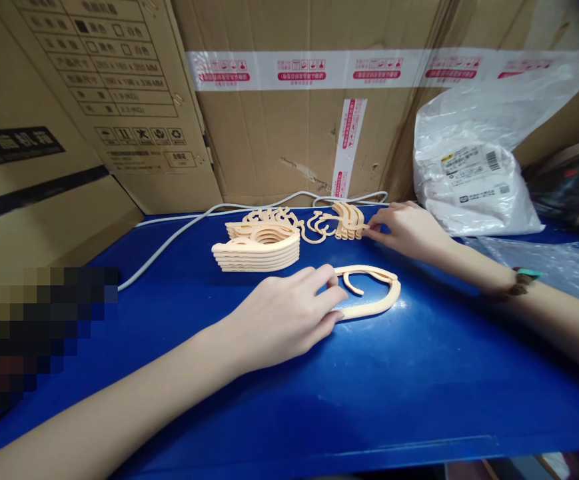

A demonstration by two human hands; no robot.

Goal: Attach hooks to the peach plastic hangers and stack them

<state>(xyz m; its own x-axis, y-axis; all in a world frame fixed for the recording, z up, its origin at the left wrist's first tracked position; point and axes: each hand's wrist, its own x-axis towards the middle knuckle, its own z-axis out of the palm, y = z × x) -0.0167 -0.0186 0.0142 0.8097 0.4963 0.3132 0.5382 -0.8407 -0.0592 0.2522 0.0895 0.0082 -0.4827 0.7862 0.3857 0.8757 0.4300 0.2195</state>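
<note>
My left hand [296, 310] is closed on the left end of a beige plastic folding hanger [376, 310], which lies low over the blue table with its hook curled inside the loop. Farther back, my right hand [406, 230] pinches the edge of a curved beige hanger part [352, 220] in a small row of similar parts. Left of that row lie several loose hanger hooks [314, 230], partly overlapping. A neat stack of folded beige hangers [259, 250] stands behind my left hand.
A white cable [169, 260] runs along the back of the blue table [419, 387]. Cardboard boxes [279, 133] wall in the back and left. A white plastic bag [474, 173] stands at the right rear, with clear plastic film [559, 267] before it. A blurred-out patch covers the left edge.
</note>
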